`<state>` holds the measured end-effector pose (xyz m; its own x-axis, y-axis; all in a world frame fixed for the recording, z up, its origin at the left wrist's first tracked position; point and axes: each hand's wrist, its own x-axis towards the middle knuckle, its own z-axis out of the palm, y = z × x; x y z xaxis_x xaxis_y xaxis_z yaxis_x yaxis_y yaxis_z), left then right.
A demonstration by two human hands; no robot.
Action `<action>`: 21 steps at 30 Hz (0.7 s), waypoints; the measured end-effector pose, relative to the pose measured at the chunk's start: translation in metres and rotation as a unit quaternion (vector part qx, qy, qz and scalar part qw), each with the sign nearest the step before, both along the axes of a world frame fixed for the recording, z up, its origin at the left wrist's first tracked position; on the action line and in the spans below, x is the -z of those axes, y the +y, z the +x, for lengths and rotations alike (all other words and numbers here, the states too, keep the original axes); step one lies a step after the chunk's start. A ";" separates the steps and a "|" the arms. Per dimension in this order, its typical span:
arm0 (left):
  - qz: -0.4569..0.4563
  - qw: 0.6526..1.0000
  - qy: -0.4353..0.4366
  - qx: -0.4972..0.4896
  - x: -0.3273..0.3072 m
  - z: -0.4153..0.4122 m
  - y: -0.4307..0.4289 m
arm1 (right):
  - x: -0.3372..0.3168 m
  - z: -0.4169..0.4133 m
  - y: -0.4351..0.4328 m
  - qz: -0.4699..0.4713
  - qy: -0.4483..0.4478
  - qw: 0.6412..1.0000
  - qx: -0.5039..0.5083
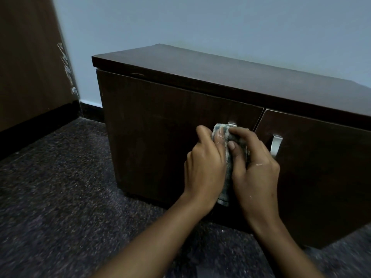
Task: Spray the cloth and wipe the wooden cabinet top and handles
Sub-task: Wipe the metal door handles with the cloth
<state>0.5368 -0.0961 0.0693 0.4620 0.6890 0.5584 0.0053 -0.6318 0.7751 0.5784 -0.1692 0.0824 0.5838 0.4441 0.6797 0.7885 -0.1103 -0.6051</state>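
A low dark wooden cabinet (152,125) with two doors stands against the wall. Both hands hold a grey-green patterned cloth (225,189) wrapped around the left door's metal handle (232,124), of which only the top end shows. My left hand (204,163) grips the cloth from the left. My right hand (255,167) presses it from the right, thumb on the cloth. The right door's silver handle (276,145) is bare, just right of my right hand. White flecks sit on both hands. The cabinet top (220,71) has nothing on it.
Dark speckled carpet (60,187) covers the floor in front and to the left. A brown wooden panel or door (30,67) with a scuffed edge stands at the far left. A pale blue wall (200,21) is behind the cabinet. No spray bottle is in view.
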 end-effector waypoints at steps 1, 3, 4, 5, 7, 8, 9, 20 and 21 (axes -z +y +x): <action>-0.003 1.000 -0.002 0.005 0.003 -0.001 -0.001 | 0.003 -0.001 -0.001 0.003 0.006 1.000 -0.004; -0.004 1.000 -0.002 0.014 0.010 -0.004 -0.001 | 0.009 -0.003 -0.002 0.009 0.019 1.000 -0.012; -0.002 1.000 0.002 0.015 0.013 -0.005 -0.001 | 0.012 -0.004 -0.002 0.011 0.025 0.999 -0.016; 0.000 1.000 0.009 0.016 0.016 -0.006 -0.001 | 0.015 -0.005 -0.002 0.014 0.030 0.999 -0.018; 0.003 1.000 0.022 0.018 0.021 -0.007 -0.001 | 0.021 -0.005 -0.002 0.015 0.036 0.999 -0.021; 0.004 0.999 0.026 0.020 0.022 -0.007 -0.002 | 0.023 -0.005 -0.001 0.015 0.036 0.999 -0.022; 0.004 0.999 0.030 0.022 0.024 -0.008 -0.002 | 0.025 -0.005 -0.001 0.014 0.035 0.999 -0.022; -0.043 0.989 0.141 0.035 0.034 -0.011 -0.002 | 0.043 -0.005 0.000 -0.011 0.117 0.993 -0.032; -0.035 0.988 0.148 0.035 0.034 -0.011 0.000 | 0.044 -0.004 -0.001 -0.013 0.122 0.992 -0.034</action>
<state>0.5258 -0.0966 0.0353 0.6456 0.6814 0.3449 0.1955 -0.5840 0.7878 0.5745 -0.1698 0.0387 0.6982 0.5033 0.5092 0.6246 -0.0806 -0.7768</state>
